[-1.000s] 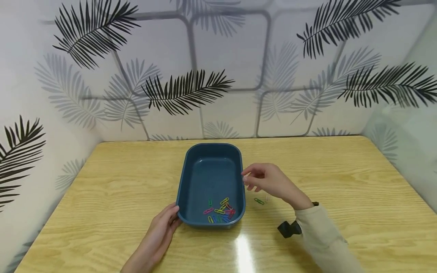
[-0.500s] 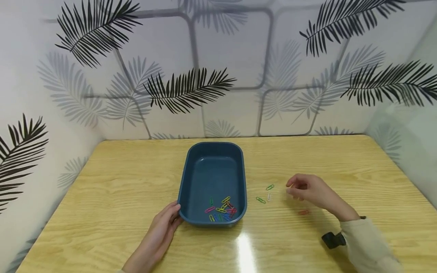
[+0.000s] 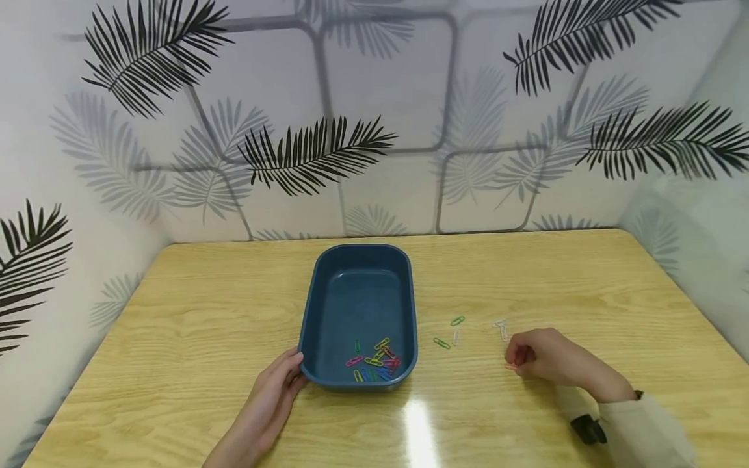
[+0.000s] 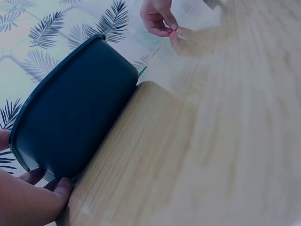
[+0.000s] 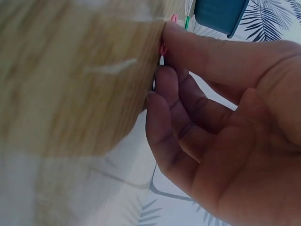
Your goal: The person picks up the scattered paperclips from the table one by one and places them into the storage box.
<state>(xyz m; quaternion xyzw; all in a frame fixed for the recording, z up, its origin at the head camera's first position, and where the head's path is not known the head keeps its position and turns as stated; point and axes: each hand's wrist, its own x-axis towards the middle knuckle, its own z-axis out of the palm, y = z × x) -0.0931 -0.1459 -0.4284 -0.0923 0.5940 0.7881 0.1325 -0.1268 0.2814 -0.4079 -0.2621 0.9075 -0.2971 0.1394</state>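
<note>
A dark blue rectangular tray (image 3: 365, 292) stands on the wooden table, with several coloured paper clips (image 3: 380, 359) at its near end. My left hand (image 3: 269, 400) grips the tray's near left corner, thumb at the rim and fingers lower against the wall; the left wrist view shows the tray wall (image 4: 80, 99) close up. Far to the right of the tray, my right hand (image 3: 556, 361) pinches a red paper clip (image 3: 512, 366) at the tabletop. In the right wrist view the red clip (image 5: 163, 49) shows partly, the thumb covering its middle.
Between tray and right hand lie two green paper clips (image 3: 441, 343) and a white one (image 3: 456, 337). More white clips (image 3: 503, 330) lie just beyond the right fingertips. A leaf-patterned wall covering (image 3: 398, 195) rises behind the table's back edge. A black device (image 3: 588, 429) sits on the right wrist.
My right hand has moved from the tray's right rim out to the right and down to the table, where it now pinches the red paper clip. The left hand keeps its place on the tray.
</note>
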